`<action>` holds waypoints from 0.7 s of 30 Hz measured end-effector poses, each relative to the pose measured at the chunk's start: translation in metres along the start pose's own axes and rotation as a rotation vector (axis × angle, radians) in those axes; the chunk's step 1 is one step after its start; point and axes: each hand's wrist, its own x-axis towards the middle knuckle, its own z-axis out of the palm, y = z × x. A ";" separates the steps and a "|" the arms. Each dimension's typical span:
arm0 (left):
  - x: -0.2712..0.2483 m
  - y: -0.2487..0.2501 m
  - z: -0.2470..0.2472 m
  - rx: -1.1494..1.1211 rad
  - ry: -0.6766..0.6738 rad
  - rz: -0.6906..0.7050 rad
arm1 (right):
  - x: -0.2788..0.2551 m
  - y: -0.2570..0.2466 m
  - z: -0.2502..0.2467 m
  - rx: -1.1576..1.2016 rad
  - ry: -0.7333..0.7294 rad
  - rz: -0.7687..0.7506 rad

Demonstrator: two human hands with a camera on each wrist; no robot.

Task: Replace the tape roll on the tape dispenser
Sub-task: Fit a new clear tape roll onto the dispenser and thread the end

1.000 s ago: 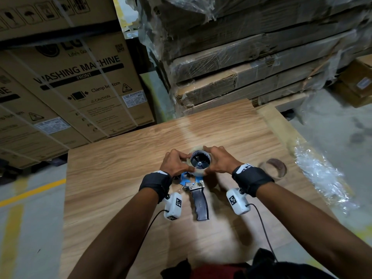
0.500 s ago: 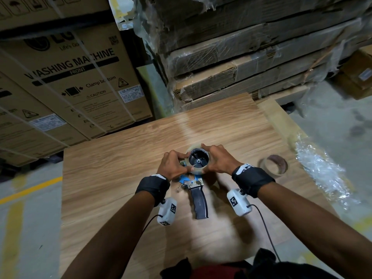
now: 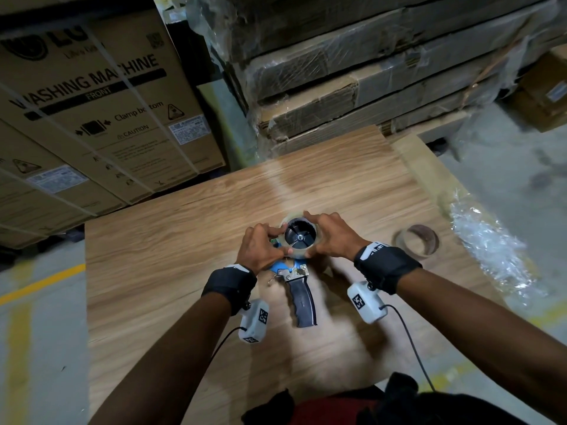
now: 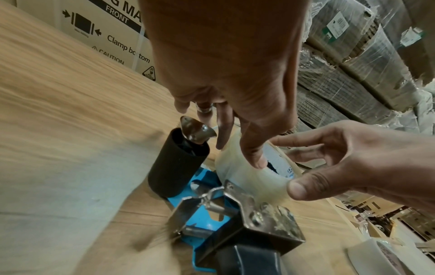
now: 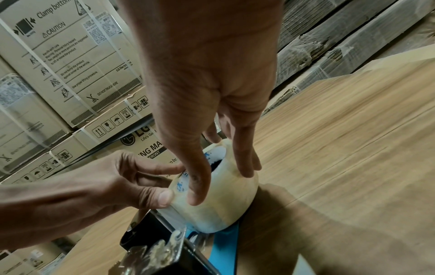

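A clear tape roll (image 3: 295,254) sits over the black hub (image 3: 300,236) of a tape dispenser with a blue frame and a black handle (image 3: 302,299), which lies flat on the wooden table (image 3: 171,240). My left hand (image 3: 276,240) grips the roll's left side, thumb on the near rim (image 5: 164,197). From the right, my right hand (image 3: 319,237) holds the roll, fingers spread over its top and side (image 5: 244,167). The left wrist view shows the roll (image 4: 247,174) beside the dispenser's black roller (image 4: 179,167) and above its metal bracket (image 4: 259,219).
An empty brown cardboard core (image 3: 417,240) lies on the table to the right of my hands. Crumpled clear plastic wrap (image 3: 491,250) lies past the table's right edge. Washing machine cartons (image 3: 101,118) and wrapped flat boxes (image 3: 368,72) stand behind the table.
Both hands have stayed on the roll over the hub, with the fingers shifting a little around its rim. The dispenser lies in about the same spot.
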 end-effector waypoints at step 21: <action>0.017 -0.007 0.015 0.278 -0.041 0.006 | 0.011 0.015 0.011 0.029 -0.030 0.013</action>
